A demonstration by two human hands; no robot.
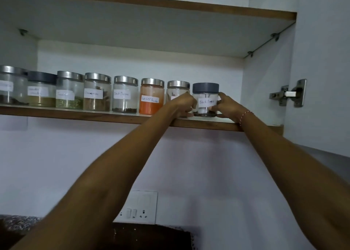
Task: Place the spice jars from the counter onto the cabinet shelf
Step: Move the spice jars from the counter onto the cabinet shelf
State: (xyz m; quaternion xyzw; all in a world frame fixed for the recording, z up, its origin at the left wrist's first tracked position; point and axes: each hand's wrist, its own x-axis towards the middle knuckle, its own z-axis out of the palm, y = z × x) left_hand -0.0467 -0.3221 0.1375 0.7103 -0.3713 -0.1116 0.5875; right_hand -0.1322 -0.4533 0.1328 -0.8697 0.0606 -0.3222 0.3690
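Pinched between left hand (pixel 184 103) and right hand (pixel 226 105), the pepper jar (pixel 205 100) could be knocked against its neighbour jar (pixel 177 90) on the shelf (pixel 75 115).

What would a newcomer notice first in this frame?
Two bare arms reach up from below, the left hand and right hand gripping a grey-lidded jar labelled Black Pepper at the right end of the shelf. Next comes the row of labelled jars running left from it, where the bright orange red chilli powder jar stands out.
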